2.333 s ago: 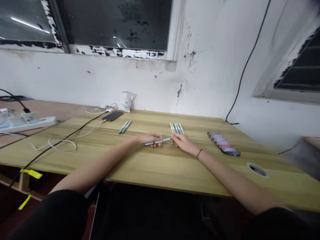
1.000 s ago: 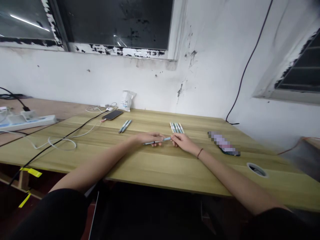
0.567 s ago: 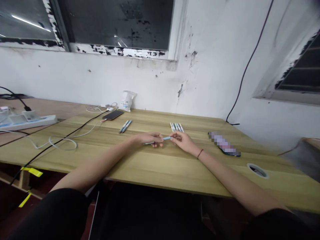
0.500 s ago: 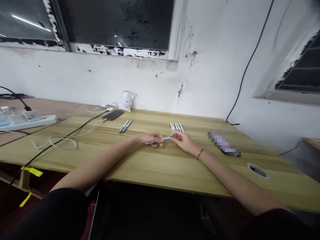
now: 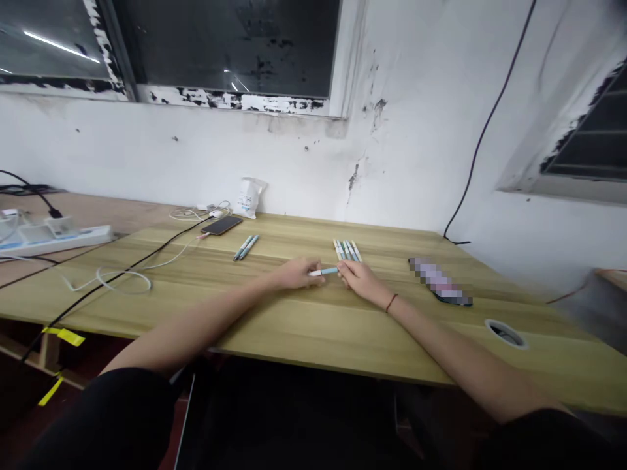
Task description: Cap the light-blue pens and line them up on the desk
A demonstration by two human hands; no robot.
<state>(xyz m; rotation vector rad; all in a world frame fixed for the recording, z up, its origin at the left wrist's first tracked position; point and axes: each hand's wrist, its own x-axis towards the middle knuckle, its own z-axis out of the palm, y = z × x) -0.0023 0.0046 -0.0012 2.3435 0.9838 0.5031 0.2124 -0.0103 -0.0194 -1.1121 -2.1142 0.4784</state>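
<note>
A slim marker (image 5: pixel 330 271) with a light blue length and a white end lies level between my two hands, just above the table (image 5: pixel 313 333). The fingers of my left hand (image 5: pixel 296 273) are curled around its white end. At the blue end, my right hand (image 5: pixel 359 277) pinches it between thumb and fingers. Right behind that hand is a row of several markers (image 5: pixel 347 250) with pale bodies and coloured parts, side by side. To the left, a pair of dark-tipped markers (image 5: pixel 245 247) rests on the wood.
At the back left lie a phone (image 5: pixel 222 225) on a cable, white cords (image 5: pixel 147 281) and a white plastic packet (image 5: pixel 249 197). A power strip (image 5: pixel 59 238) is at the far left. On the right are a blurred-out flat item (image 5: pixel 441 282) and a round cable hole (image 5: pixel 506 334).
My left hand has shifted slightly right and its grip has changed: the marker's white end now shows at its fingers. The thin end that stuck out below that hand is no longer visible.
</note>
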